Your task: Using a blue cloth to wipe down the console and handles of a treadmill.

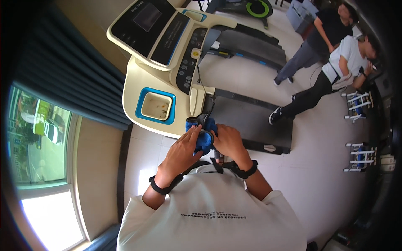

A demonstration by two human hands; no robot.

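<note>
A blue cloth with dark edging [204, 140] is bunched between my two hands in front of my chest. My left hand [183, 149] has its fingers laid along the cloth's near left side. On the other side, my right hand [228, 141] grips the cloth with curled fingers. The cloth is partly hidden by both hands. Just past them is the cream console of a treadmill [135, 103], with a blue-rimmed cup tray [154, 106] that has dark specks in its bottom. The running belt [251, 119] stretches off to the right.
A second treadmill [248, 47] stands beyond this one. Two people, one in a dark top [333, 25] and one in a white top [345, 56], are at the upper right. White-framed stands [358, 157] line the right side. A dark curtain [72, 75] and window [44, 135] are left.
</note>
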